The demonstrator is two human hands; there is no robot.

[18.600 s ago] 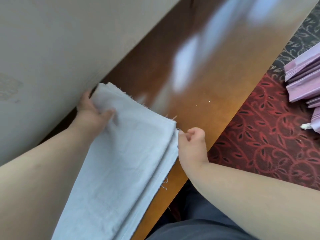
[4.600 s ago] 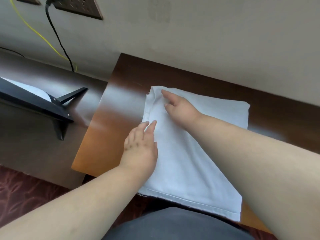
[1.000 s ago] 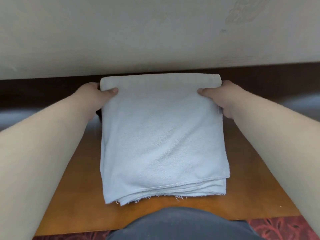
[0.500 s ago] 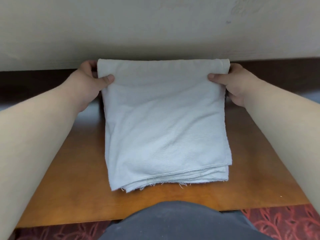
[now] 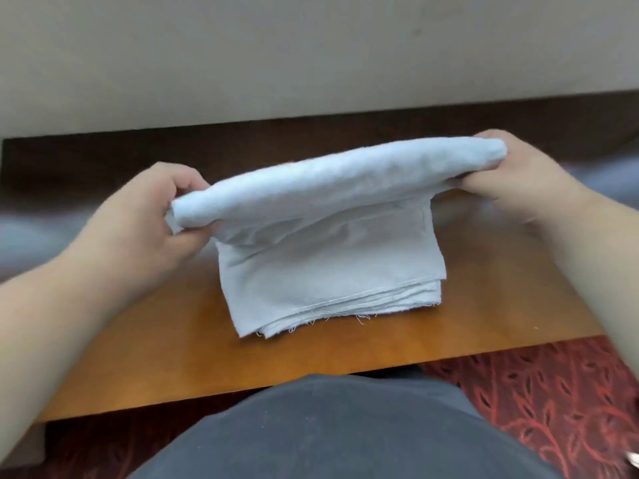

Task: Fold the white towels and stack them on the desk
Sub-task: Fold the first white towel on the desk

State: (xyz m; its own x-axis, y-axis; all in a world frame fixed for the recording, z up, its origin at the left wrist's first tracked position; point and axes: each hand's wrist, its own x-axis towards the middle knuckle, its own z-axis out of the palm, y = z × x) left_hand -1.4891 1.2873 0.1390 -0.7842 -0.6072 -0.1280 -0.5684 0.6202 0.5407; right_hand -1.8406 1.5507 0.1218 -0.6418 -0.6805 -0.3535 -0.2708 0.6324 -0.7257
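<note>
A white towel [image 5: 328, 271], folded into several layers, lies on the wooden desk [image 5: 345, 344] with its frayed edges toward me. Its far folded edge is lifted off the desk and curls over toward me as a thick roll. My left hand [image 5: 145, 219] grips the left end of that raised edge. My right hand [image 5: 511, 178] grips the right end, a little higher and farther back. The part of the towel under the raised fold is hidden.
A pale wall [image 5: 311, 57] rises directly behind the desk's dark back strip. The desk's front edge runs just in front of my dark-clothed lap [image 5: 345, 433]. Red patterned carpet [image 5: 553, 392] shows to the lower right.
Both hands have lifted the towel's far edge off the desk and brought it toward me, so the towel bends over itself. It lay flat half a second ago.
</note>
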